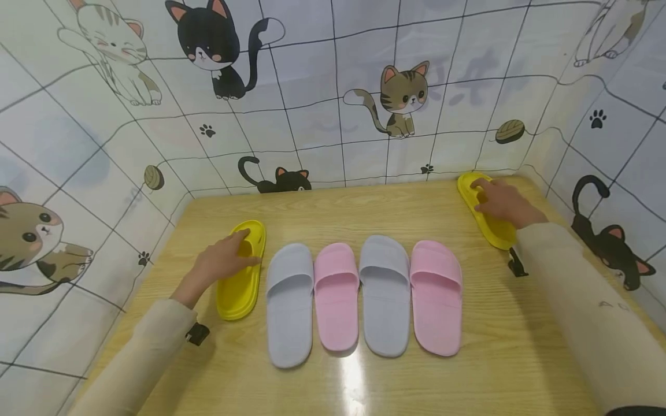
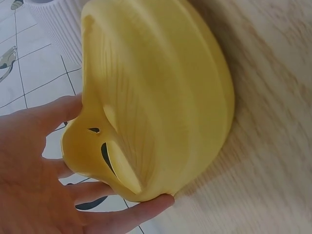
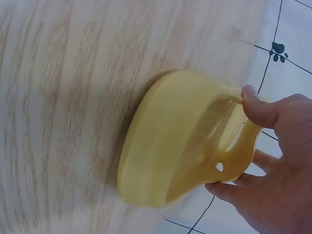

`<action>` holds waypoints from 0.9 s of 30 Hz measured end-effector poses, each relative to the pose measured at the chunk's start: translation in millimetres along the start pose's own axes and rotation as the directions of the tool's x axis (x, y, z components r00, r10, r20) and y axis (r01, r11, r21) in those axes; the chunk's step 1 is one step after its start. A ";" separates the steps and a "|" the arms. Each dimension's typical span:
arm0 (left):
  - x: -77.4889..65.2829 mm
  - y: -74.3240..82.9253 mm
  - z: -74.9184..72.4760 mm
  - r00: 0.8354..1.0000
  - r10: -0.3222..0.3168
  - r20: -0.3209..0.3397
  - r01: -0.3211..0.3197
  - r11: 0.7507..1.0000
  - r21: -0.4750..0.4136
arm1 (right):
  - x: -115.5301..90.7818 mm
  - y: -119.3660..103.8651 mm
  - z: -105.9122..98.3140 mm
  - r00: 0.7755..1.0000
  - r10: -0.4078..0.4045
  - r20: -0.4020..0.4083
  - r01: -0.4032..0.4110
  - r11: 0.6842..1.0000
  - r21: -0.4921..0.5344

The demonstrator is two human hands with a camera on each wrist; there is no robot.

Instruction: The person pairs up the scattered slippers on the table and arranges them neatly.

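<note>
My left hand (image 1: 221,258) spans the strap end of a yellow slipper (image 1: 236,296) at the left of the table. Thumb and fingers grip opposite sides of that slipper (image 2: 170,97) in the left wrist view. Far back on the right, my right hand (image 1: 503,202) holds a second yellow slipper (image 1: 496,231), which lies at a slant near the wall. The right wrist view shows the thumb on one edge of the strap of this slipper (image 3: 156,141) and fingers on the other. Between the hands, a grey slipper (image 1: 289,323) stands leftmost in a row.
The row continues with a pink slipper (image 1: 336,312), another grey slipper (image 1: 386,312) and another pink slipper (image 1: 438,315), toes toward the back. They lie on a wood-grain table (image 1: 333,214). A wall covering (image 1: 312,75) with cat drawings encloses the back and sides.
</note>
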State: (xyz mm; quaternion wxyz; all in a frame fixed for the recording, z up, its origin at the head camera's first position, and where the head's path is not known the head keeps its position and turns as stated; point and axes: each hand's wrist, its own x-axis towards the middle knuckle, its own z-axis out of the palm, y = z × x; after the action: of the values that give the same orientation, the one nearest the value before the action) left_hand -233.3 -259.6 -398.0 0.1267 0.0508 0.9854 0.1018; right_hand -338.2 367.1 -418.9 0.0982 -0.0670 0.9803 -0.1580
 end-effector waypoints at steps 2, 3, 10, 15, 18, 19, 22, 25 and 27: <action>1.8 0.9 0.6 1.000 0.004 0.005 -0.004 1.000 -0.005 | -2.5 -1.2 -1.2 0.999 0.010 -0.032 -0.010 1.000 -0.001; 2.7 0.8 1.1 1.000 0.004 0.007 -0.004 1.000 -0.005 | -3.2 -1.8 -1.5 0.999 0.012 -0.041 -0.013 1.000 -0.003; 5.0 -1.2 -0.6 1.000 0.002 0.006 -0.002 1.000 -0.010 | -6.7 -2.1 -3.5 0.997 -0.073 -0.016 0.071 0.995 -0.076; 10.4 -4.7 -0.9 1.000 0.002 -0.002 -0.002 1.000 -0.013 | -5.7 5.9 -5.0 0.991 -0.120 0.058 0.123 0.990 -0.065; 17.2 -8.2 -1.1 1.000 0.007 -0.010 -0.007 1.000 -0.004 | -2.8 8.8 -4.1 0.990 -0.127 0.064 0.131 0.989 -0.073; 19.8 -9.1 -1.3 1.000 0.009 -0.010 -0.009 1.000 -0.004 | -2.5 9.6 -4.3 0.989 -0.131 0.066 0.136 0.988 -0.074; 27.3 -11.8 -1.8 1.000 0.013 -0.008 -0.013 1.000 0.000 | -3.2 10.8 -6.0 0.987 -0.127 0.096 0.132 0.991 -0.038; 34.3 -14.5 -2.6 1.000 0.016 0.002 -0.016 1.000 -0.001 | -3.5 10.0 -7.7 0.984 -0.099 0.145 0.097 0.995 0.018; 39.7 -16.3 -3.9 1.000 0.014 0.001 -0.014 1.000 -0.006 | -2.2 7.0 -10.7 0.983 -0.077 0.168 0.071 0.997 0.039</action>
State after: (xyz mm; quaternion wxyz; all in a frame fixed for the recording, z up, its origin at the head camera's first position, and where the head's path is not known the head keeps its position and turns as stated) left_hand -273.8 -271.2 -407.3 0.1268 0.0576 0.9846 0.1057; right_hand -339.0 377.2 -410.8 0.1764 -0.1149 0.9624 -0.1714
